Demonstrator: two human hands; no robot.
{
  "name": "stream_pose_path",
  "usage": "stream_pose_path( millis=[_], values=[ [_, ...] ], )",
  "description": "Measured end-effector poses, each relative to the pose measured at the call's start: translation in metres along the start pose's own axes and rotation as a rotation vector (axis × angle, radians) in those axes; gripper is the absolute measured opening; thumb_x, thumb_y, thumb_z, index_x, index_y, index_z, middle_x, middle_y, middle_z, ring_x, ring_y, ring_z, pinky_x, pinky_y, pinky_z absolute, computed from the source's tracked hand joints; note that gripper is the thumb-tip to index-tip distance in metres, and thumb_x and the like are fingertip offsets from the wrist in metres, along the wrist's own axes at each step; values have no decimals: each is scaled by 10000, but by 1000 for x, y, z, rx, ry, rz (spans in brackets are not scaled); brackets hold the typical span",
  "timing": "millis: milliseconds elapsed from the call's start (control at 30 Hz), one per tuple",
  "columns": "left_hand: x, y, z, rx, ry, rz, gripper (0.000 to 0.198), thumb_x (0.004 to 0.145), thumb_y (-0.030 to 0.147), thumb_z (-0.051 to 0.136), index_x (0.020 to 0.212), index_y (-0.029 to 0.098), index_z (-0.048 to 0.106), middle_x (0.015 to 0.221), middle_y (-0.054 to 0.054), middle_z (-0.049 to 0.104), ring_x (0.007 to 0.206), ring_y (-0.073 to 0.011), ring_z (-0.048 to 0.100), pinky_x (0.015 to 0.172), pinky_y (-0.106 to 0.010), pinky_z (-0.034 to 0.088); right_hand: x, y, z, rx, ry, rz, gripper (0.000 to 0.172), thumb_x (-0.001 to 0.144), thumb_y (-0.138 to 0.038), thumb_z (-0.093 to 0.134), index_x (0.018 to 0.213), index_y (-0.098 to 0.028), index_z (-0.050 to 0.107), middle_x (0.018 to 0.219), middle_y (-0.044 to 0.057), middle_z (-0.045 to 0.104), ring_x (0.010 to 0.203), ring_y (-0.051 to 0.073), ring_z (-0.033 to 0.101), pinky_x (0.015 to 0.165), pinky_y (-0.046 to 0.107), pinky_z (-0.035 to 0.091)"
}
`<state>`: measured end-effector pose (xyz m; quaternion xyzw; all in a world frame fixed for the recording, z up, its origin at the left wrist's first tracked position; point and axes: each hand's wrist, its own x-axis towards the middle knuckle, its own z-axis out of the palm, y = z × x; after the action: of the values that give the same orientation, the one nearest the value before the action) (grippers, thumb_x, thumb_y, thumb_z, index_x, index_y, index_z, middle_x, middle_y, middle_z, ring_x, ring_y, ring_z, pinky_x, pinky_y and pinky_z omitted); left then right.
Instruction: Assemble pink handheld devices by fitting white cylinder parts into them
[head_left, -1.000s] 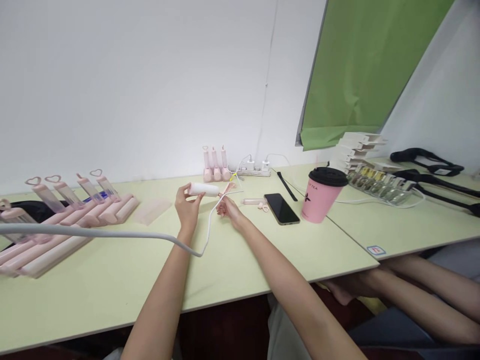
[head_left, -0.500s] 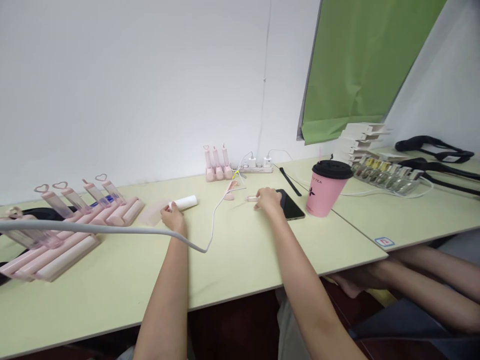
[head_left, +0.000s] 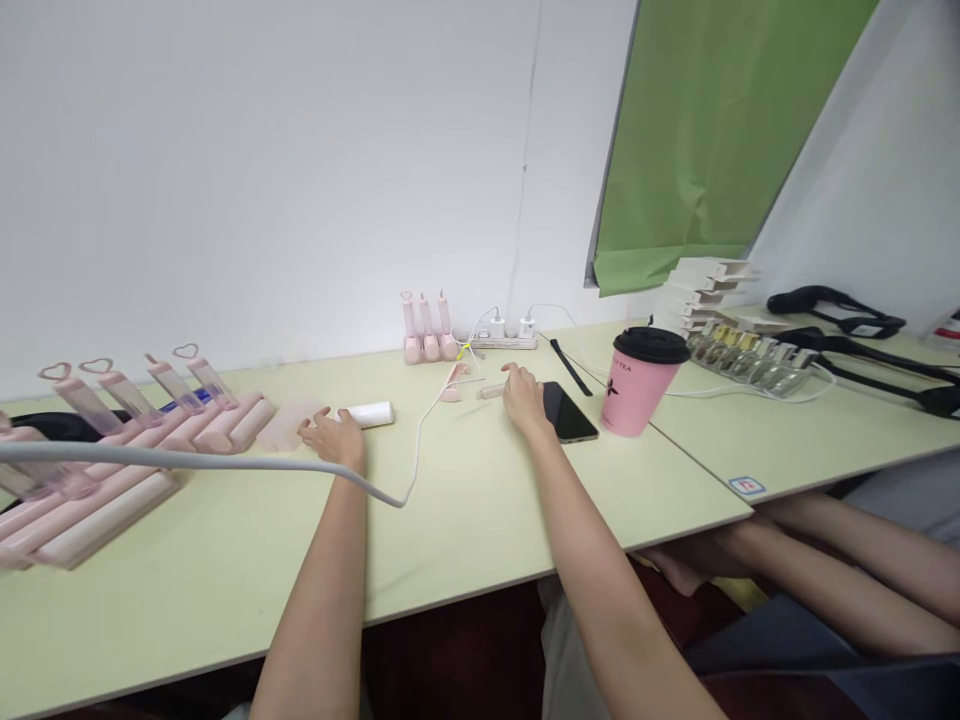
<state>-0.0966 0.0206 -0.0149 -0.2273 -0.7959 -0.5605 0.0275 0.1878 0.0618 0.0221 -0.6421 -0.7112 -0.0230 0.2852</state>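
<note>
My left hand (head_left: pixel 331 437) is low over the table with its fingers apart. Its fingertips are by a translucent pale pink piece (head_left: pixel 282 424) lying flat. A white cylinder (head_left: pixel 373 414) lies beside that hand, one end hidden behind it. My right hand (head_left: pixel 525 400) has its fingers curled at the right end of a slim clear tube (head_left: pixel 490 392); the grip itself is partly hidden. Close to the right hand lies a black-screened phone (head_left: pixel 571 412). A small pink part (head_left: pixel 452 388) lies between the hands.
Pink cylinders with heart-topped clear tubes (head_left: pixel 142 420) lie at left; similar pieces (head_left: pixel 429 345) stand by the wall. A grey cable (head_left: pixel 285 462) crosses the foreground. A power strip (head_left: pixel 510 342), pink cup (head_left: pixel 637 385), glass bottles (head_left: pixel 750 360) and white boxes (head_left: pixel 701 290) are further right. Another person's legs (head_left: pixel 840 570) show at right.
My left hand has come off the white cylinder and spread leftwards towards the pale pink piece. The clear tube at my right hand has shifted slightly left and now slants. The view has turned a little.
</note>
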Motion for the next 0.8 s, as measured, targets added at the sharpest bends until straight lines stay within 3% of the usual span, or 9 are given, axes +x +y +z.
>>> stream_pose_path(
  millis=[133, 300, 433, 533, 633, 733, 800],
  values=[
    [-2, 2, -2, -8, 13, 19, 323, 757, 269, 465, 1047, 144, 533, 1229, -168, 367, 1118, -332, 414, 902, -467, 373, -1, 4, 16, -104, -31, -24, 395, 878, -355, 424, 1244, -211, 466, 1116, 152, 519, 1046, 276, 433, 883, 409, 247],
    [-7, 6, -5, 69, 77, 75, 284, 757, 277, 474, 1004, 153, 541, 1225, -167, 370, 1116, -341, 402, 895, -498, 342, 1, 10, 37, -132, -50, -26, 377, 864, -321, 473, 1232, -241, 496, 1093, 145, 523, 1036, 270, 421, 876, 413, 244],
    [-14, 9, -4, 148, 163, 186, 261, 777, 277, 461, 1002, 163, 531, 1239, -162, 369, 1130, -331, 385, 934, -516, 263, 4, 4, 38, -110, -6, -94, 285, 862, -349, 478, 1119, -271, 575, 1080, 113, 519, 1032, 248, 420, 871, 384, 258],
    [-20, 14, -3, 156, 143, 295, 259, 786, 255, 447, 1014, 160, 525, 1253, -154, 364, 1151, -314, 365, 943, -494, 247, 2, -5, 36, -111, -81, -187, 234, 853, -346, 497, 1028, -258, 625, 1049, 102, 542, 1022, 240, 438, 869, 367, 271],
    [-27, 19, -4, 174, 99, 417, 256, 778, 219, 440, 1007, 154, 537, 1241, -137, 378, 1157, -294, 361, 957, -475, 236, -1, -13, 37, -139, -54, -240, 265, 879, -268, 447, 1105, -241, 582, 1049, 105, 561, 1007, 229, 463, 876, 360, 280],
    [-34, 23, -6, 194, 63, 522, 257, 767, 156, 419, 982, 168, 559, 1232, -109, 394, 1134, -270, 382, 958, -459, 237, 1, -13, 41, -185, 48, -149, 346, 905, -219, 363, 1230, -219, 482, 1059, 129, 575, 1003, 228, 494, 871, 364, 298],
    [-37, 25, -7, 202, 35, 594, 260, 765, 129, 408, 958, 180, 576, 1217, -95, 411, 1120, -260, 395, 954, -453, 245, 6, -9, 43, -202, 34, -32, 353, 915, -251, 348, 1243, -197, 468, 1036, 145, 597, 981, 231, 532, 838, 360, 332]
  ],
)
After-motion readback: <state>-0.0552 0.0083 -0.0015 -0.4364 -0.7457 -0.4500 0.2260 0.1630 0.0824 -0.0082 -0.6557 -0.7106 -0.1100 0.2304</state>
